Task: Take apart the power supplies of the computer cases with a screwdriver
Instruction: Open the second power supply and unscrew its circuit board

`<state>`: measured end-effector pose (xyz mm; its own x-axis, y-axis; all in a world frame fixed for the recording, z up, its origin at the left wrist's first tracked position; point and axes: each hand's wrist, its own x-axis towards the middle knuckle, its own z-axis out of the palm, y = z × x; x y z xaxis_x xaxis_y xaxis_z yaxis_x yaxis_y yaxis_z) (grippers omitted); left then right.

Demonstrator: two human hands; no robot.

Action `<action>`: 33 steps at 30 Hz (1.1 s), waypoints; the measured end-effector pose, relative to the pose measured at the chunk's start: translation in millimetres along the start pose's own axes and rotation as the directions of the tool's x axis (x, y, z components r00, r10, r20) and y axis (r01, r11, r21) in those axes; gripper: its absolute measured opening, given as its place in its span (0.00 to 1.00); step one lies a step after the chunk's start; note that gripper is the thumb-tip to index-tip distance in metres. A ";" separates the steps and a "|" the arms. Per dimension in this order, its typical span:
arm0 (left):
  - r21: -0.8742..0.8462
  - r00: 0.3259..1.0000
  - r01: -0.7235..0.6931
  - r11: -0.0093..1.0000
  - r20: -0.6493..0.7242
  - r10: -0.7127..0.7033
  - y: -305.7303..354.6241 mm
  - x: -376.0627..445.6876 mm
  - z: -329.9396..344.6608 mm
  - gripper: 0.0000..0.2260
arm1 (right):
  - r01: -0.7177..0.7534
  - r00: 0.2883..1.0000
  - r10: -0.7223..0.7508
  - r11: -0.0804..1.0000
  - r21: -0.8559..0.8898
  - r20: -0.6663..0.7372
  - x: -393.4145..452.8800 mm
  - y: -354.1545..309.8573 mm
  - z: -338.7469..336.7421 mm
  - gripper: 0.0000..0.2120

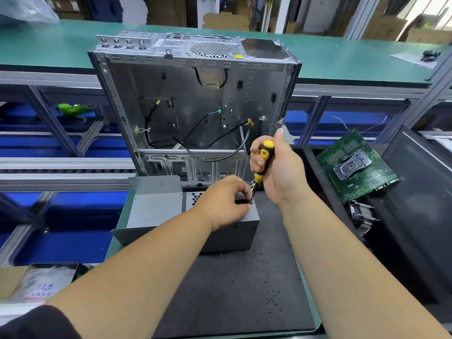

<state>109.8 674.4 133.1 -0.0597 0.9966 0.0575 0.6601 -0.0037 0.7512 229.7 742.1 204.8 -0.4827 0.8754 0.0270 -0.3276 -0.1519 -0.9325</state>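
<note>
Grey power supply under left hand; right hand grips screwdriver.

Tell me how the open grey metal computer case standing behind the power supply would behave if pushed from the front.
The open grey metal computer case stands tall on a narrow base, so it may tip backward. Stripped nearly empty, it is probably light. Its loose black cables would likely flop.

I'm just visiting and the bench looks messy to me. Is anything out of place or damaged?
The green circuit board lies tilted on the edge of a black bin at right, atop metal scrap. Loose cables dangle from the gutted case. That fits teardown work; no damage is plain.
</note>
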 end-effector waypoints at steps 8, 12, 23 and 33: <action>0.012 1.000 -0.004 1.000 0.000 0.004 0.1 -2.6 0.0 0.09 | 0.023 1.000 -0.022 0.996 -0.084 0.015 -0.4 -0.4 -6.1 0.10; 0.010 1.000 -0.002 1.000 -0.002 0.002 1.0 -2.6 -0.9 0.09 | -0.001 1.000 0.001 0.997 -0.078 0.005 2.8 -5.3 -11.0 0.11; -0.002 1.000 0.007 1.000 0.002 -0.007 0.6 -2.2 -1.7 0.08 | 0.058 0.993 -0.056 0.998 -0.009 0.106 -6.0 4.6 -3.6 0.16; 0.013 1.000 -0.004 1.000 0.002 0.004 1.2 -2.3 -1.0 0.07 | -0.003 0.999 0.007 0.991 -0.133 0.033 -0.7 -7.4 -11.2 0.16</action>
<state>109.9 672.0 134.6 -0.0557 0.9967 0.0591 0.6697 -0.0066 0.7426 241.6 747.7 207.7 -0.5118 0.8585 0.0325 -0.2153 -0.0916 -0.9722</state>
